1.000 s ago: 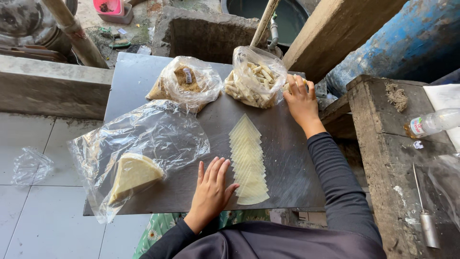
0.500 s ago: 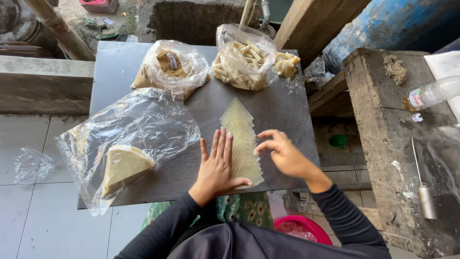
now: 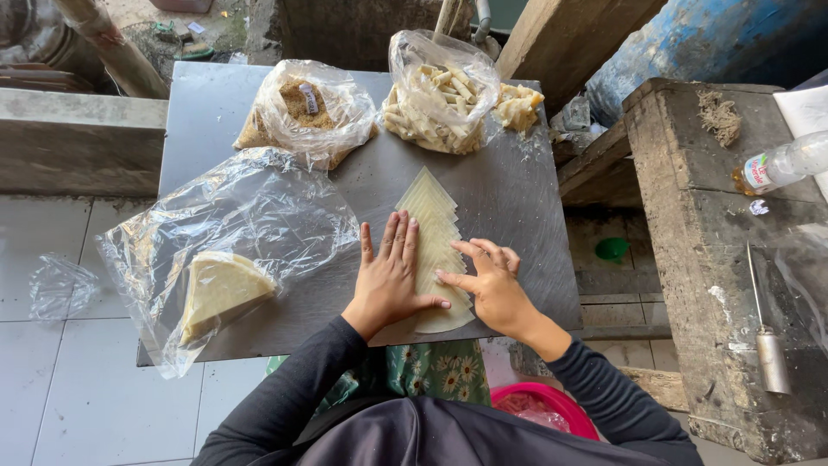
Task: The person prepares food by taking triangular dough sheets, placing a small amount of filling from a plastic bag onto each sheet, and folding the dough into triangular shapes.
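On the grey metal table [image 3: 259,95], just in front of the person, lies a fanned row of thin pale wrapper sheets [image 3: 429,226]. The sheets are triangular and overlap each other like roof tiles. The long axis of the row runs away from the person, from the near edge of the table toward the far bags, with the points facing away.

Left hand [image 3: 390,280] lies flat on the near part of the row, fingers straight and close together, palm down. It grips nothing, it only presses. Right hand [image 3: 492,285] is just beside it on the right side, half open with fingers loosely bent. Its fingertips [image 3: 443,277] touch the right edge of a sheet close to the left thumb. I cannot tell if it already pinches one sheet or only touches it. Both hands are at the near end, so the far sheets lie straight ahead of the fingers, nothing between.

To the left, well apart, is a big clear plastic bag [image 3: 250,224] with a wedge-shaped stack of wrappers [image 3: 220,289] inside. At the far side stand a bag with brownish filling [image 3: 302,108] and a bag of finished rolls [image 3: 440,95], with some loose rolls [image 3: 517,105] beside it. On the rough wooden bench [image 3: 690,173] at the right are a plastic bottle [image 3: 780,166] and a metal tool [image 3: 766,345].
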